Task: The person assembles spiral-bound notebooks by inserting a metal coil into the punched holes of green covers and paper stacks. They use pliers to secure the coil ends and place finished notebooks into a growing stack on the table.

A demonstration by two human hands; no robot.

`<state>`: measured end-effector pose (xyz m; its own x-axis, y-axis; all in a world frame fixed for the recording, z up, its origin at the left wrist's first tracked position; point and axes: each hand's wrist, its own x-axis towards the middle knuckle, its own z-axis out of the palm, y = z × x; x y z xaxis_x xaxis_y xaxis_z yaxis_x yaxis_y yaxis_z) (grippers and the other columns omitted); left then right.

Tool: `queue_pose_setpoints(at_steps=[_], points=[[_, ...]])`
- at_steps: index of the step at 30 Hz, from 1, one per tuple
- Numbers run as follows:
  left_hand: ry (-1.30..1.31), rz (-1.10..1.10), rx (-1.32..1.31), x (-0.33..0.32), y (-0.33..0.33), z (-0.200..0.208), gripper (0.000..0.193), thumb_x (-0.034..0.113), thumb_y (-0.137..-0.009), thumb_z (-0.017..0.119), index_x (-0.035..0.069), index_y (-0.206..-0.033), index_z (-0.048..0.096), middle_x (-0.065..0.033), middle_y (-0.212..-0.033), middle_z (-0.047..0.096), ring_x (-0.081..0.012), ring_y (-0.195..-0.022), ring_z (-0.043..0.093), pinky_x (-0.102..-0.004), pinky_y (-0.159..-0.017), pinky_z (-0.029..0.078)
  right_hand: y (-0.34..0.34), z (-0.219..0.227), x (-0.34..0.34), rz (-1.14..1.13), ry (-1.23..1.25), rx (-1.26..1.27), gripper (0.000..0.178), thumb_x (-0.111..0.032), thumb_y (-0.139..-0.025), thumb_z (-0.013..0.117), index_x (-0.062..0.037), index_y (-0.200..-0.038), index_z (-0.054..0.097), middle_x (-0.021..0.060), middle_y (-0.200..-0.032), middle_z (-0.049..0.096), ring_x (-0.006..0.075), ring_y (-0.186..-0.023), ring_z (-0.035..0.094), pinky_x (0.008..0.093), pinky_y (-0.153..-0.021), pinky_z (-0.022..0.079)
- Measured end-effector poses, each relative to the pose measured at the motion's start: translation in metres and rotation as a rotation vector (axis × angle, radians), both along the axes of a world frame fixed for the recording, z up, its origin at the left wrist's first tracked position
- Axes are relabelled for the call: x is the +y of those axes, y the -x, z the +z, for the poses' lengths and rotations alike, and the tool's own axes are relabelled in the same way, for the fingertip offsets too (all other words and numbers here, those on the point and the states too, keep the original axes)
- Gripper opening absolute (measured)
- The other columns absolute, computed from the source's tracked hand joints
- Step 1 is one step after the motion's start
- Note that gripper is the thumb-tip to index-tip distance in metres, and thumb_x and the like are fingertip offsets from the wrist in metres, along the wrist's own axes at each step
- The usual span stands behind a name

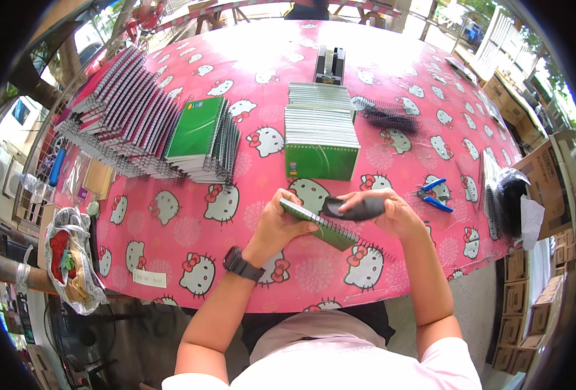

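My left hand (pixel 282 224) is closed on a small green notebook (pixel 334 236), held tilted above the table with its punched edge up. A dark wire coil (pixel 373 252) runs along that edge, and its loose end sticks out past the notebook's right end. My right hand (pixel 401 218) grips a dark, rounded, flat thing (pixel 359 206) just over the coil; its exact kind is unclear. Beyond my hands stands a block of unbound green notebooks (pixel 321 161). Blue-handled pliers (pixel 436 195) lie to the right of my right hand.
Coil-bound notebooks with green covers (pixel 197 127) and purple covers (pixel 122 110) are stacked at the left. Loose black coils (pixel 392 118) lie at the far right, near a black stand (pixel 330 64). Cardboard boxes (pixel 548 185) and a plastic bag (pixel 73 260) flank the pink table (pixel 190 250).
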<state>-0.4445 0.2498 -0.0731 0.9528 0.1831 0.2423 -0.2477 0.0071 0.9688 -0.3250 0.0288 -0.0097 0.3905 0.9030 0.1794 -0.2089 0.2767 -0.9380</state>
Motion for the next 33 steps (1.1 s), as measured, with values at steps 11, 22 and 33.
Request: queue_pose_setpoints(at_steps=[11, 22, 33], points=[[-0.002, -0.007, 0.016, 0.001, 0.001, 0.004, 0.050, 0.011, -0.065, 0.086, 0.009, -0.094, 0.045, 0.0016, -0.086, 0.053, -0.0064, -0.079, 0.054, -0.0234, -0.070, 0.047, -0.001, 0.018, 0.029, -0.261, 0.569, -0.604, 0.047, -0.039, -0.084, 0.067, 0.0010, -0.108, 0.065, 0.0046, -0.091, 0.064, 0.0122, -0.083, 0.057, 0.0278, -0.075, 0.045], [-0.016, -0.011, 0.022, -0.003, 0.004, 0.011, 0.049, 0.010, -0.066, 0.085, 0.008, -0.095, 0.046, -0.0008, -0.086, 0.060, -0.0068, -0.076, 0.058, -0.0227, -0.063, 0.053, 0.012, 0.013, 0.043, -0.200, 0.420, -0.441, 0.046, -0.042, -0.083, 0.068, -0.0036, -0.109, 0.067, 0.0131, -0.098, 0.064, 0.0204, -0.096, 0.058, 0.0319, -0.082, 0.046], [-0.088, 0.082, 0.004, -0.021, -0.001, 0.033, 0.031, 0.009, -0.082, 0.072, 0.007, -0.100, 0.046, 0.0012, -0.092, 0.052, -0.0052, -0.085, 0.050, -0.0213, -0.076, 0.044, 0.015, 0.031, -0.018, -0.715, 0.580, -1.219, 0.053, -0.029, -0.073, 0.075, -0.0041, -0.117, 0.059, 0.0212, -0.127, 0.052, 0.0352, -0.121, 0.045, 0.0435, -0.101, 0.037]])
